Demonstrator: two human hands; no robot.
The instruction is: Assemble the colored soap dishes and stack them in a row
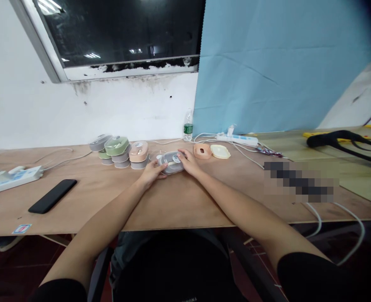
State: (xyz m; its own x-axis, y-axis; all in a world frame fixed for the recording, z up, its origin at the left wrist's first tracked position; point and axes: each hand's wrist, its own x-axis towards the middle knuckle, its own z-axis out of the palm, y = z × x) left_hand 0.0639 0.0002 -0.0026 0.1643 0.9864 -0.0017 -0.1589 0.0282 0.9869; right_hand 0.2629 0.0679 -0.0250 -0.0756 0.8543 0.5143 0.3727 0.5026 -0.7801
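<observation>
A small grey plastic box with a clear lid and a round sticker (172,162) is held between both hands over the middle of the table. My left hand (153,173) grips its left end, thumb on the top. On the opposite end my right hand (189,162) is closed around the corner, fingers along the far side. Left of the hands stand stacked boxes of the same shape: a peach-topped one (139,151), a green-topped one (116,146) and a grey one (100,143). To the right lie a peach part with a slot (202,151) and a shallow cream part (220,152).
A plastic bottle (188,126) stands against the wall. Power strips lie at the back (237,139) and left (15,179), with white cables trailing. A black phone (52,196) rests at left. A black strap-like object (346,140) is at far right.
</observation>
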